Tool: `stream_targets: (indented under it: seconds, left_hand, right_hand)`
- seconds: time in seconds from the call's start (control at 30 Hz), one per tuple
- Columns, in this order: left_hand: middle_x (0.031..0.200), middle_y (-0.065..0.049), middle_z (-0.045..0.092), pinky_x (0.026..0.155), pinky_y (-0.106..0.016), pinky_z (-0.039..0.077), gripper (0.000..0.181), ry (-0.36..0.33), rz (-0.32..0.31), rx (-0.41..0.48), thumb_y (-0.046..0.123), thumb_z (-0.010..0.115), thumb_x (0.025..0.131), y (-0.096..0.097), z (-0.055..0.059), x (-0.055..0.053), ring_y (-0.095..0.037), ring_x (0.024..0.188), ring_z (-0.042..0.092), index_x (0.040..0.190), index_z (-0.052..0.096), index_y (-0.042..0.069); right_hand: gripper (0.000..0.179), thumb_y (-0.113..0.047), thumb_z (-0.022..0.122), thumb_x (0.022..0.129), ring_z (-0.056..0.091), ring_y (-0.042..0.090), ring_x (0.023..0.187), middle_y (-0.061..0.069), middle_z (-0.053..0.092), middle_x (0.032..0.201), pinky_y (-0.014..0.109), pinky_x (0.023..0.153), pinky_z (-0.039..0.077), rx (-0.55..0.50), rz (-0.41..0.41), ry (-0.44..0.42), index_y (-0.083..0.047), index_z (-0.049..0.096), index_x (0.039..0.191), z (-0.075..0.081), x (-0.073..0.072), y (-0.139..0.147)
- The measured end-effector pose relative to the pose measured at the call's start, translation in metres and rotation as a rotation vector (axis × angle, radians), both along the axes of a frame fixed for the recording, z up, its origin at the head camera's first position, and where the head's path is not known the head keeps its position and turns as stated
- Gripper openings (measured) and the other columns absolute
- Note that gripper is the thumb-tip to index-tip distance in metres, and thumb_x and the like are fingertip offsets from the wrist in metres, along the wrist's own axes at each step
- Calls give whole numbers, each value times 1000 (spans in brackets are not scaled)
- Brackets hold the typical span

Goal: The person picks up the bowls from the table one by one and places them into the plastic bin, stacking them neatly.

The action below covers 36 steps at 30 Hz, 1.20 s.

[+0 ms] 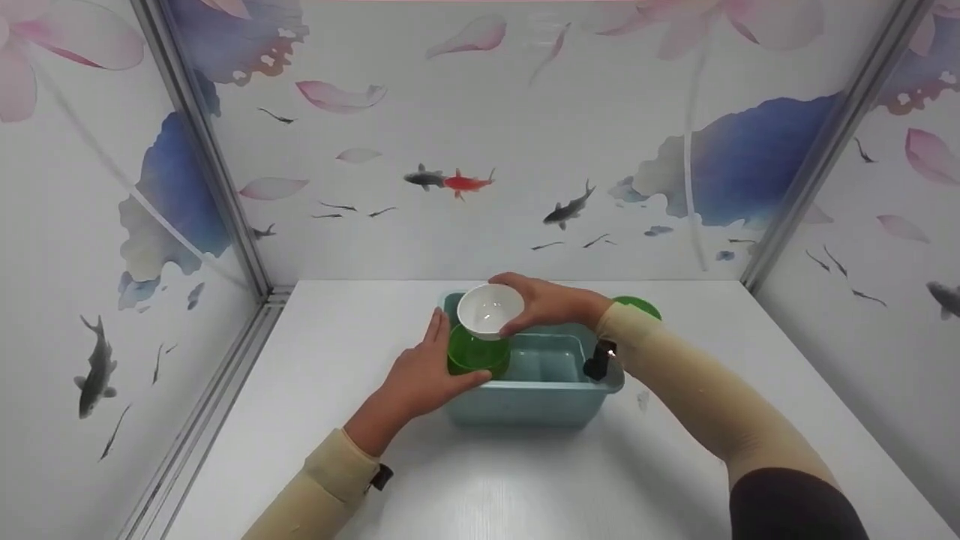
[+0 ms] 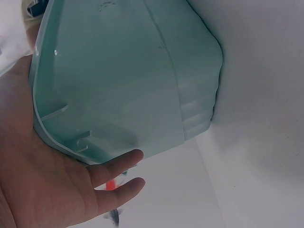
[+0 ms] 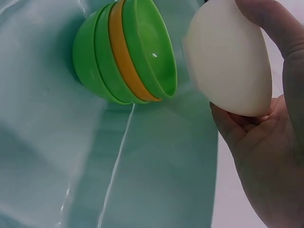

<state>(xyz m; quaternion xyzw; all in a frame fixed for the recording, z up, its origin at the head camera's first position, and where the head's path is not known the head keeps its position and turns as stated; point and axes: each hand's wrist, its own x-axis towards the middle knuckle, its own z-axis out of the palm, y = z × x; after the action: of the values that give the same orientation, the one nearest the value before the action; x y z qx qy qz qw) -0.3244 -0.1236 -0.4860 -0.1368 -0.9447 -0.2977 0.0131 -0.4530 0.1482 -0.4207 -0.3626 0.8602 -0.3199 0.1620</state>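
My right hand [image 1: 551, 301] grips a white bowl [image 1: 489, 310] by its side, thumb and fingers on opposite edges. The bowl hangs above a stack of bowls in a light teal plastic basin [image 1: 525, 405]. In the right wrist view the stack has several green bowls [image 3: 149, 52] and one orange bowl [image 3: 124, 52], close beside the white bowl [image 3: 230, 57]. At the basin's left front corner is my left hand [image 1: 424, 375], its thumb along the rim by the green bowl. The left wrist view shows its fingers [image 2: 118, 166] straight and spread at the basin's outer wall [image 2: 114, 85].
The basin stands on a white table [image 1: 337, 345] near the back panel [image 1: 360, 247], which is printed with fish and petals. Another green item [image 1: 637, 306] shows partly behind my right wrist. Side panels with metal frame posts [image 1: 217, 172] close in both sides.
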Motion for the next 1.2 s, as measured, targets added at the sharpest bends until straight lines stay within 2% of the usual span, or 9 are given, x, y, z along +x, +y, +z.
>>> stream_targets:
  seconds: [0.3, 0.7, 0.97, 1.2]
  left_hand:
    - [185, -11, 14, 111, -62, 52, 144, 1, 2, 2, 99, 61, 82, 0, -1, -2, -39, 137, 62, 179, 4, 9]
    - [186, -9, 10, 116, -64, 47, 141, -13, 10, 2, 97, 62, 83, 0, 0, 0, -40, 145, 56, 179, 5, 10]
    - [186, -8, 8, 116, -64, 48, 141, -18, 11, 0, 97, 61, 83, -1, 1, 1, -40, 144, 57, 179, 5, 10]
    - [186, -9, 11, 115, -65, 48, 135, -21, 21, -5, 88, 68, 87, 1, 2, 3, -43, 147, 54, 179, 6, 10]
  right_hand:
    - [106, -55, 95, 84, 55, 23, 141, -1, 57, 157, 61, 123, 39, 10, 2, -15, -26, 40, 169, -5, 1, -9]
    - [109, -56, 95, 84, 54, 25, 140, -1, 56, 156, 64, 122, 39, 53, 5, -55, -24, 37, 170, -5, 0, -17]
    - [108, -58, 94, 84, 54, 25, 140, 0, 55, 156, 63, 123, 38, 90, 7, -54, -26, 38, 170, -8, -3, -20]
    - [103, -54, 93, 87, 53, 25, 140, 0, 55, 155, 62, 123, 39, 103, 39, -65, -27, 38, 170, -10, -6, -22]
